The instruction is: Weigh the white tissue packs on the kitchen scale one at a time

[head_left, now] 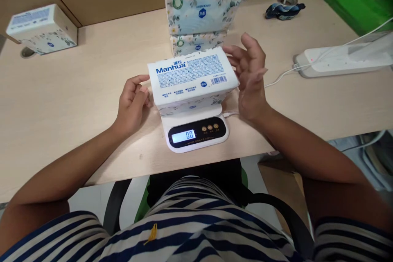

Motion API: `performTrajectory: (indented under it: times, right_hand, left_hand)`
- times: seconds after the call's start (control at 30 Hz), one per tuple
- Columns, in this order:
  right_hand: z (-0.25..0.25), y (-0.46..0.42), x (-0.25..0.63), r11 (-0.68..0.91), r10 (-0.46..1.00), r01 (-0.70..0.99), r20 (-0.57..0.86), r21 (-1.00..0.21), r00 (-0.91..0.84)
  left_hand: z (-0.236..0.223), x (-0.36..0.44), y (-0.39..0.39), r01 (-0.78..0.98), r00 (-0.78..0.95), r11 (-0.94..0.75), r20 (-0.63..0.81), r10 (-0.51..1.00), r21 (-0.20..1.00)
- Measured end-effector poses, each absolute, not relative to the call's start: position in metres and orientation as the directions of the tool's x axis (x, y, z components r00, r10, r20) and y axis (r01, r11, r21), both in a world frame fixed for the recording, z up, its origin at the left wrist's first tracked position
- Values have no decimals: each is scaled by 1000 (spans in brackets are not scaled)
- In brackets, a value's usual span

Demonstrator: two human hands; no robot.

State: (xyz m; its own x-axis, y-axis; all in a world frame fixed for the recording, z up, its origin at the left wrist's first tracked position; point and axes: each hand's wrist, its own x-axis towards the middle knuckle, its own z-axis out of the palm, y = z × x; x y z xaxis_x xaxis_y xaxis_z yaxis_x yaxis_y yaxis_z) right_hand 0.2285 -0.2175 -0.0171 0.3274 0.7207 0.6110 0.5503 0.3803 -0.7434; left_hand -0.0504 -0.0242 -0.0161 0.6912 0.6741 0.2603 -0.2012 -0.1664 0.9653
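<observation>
A white pack of Manhua tissues (192, 77) lies on a small white kitchen scale (196, 131), whose lit display reads 0.0. My left hand (133, 100) sits at the pack's left end, fingers curled and touching its edge. At the pack's right end hovers my right hand (250, 75), fingers spread and open, close to the pack but apart from it or barely brushing it.
A stack of floral tissue packs (202, 4) stands right behind the scale. Another pack (43, 28) lies at the far left. A white power strip (340, 59) with cables is on the right, a dark blue object (284, 10) at the back right. The desk edge (245, 153) runs near my lap.
</observation>
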Motion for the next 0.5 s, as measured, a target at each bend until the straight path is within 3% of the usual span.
performTrajectory:
  times: [0.13, 0.27, 0.37, 0.5]
  right_hand:
    - [-19, -216, 236, 368, 758, 651, 620, -664, 204]
    - [-10, -220, 220, 391, 764, 841, 641, -374, -70]
    - [-3, -223, 198, 454, 660, 875, 723, -168, -203]
    - [6, -224, 182, 481, 466, 877, 849, -6, -250]
  left_hand:
    - [-8, -52, -27, -269, 722, -272, 380, 578, 924]
    - [6, -60, -26, -180, 821, -338, 331, 466, 924]
    - [7, -69, -21, -136, 870, -446, 322, 374, 885]
    - [-3, -80, -20, -107, 853, -682, 419, 311, 724]
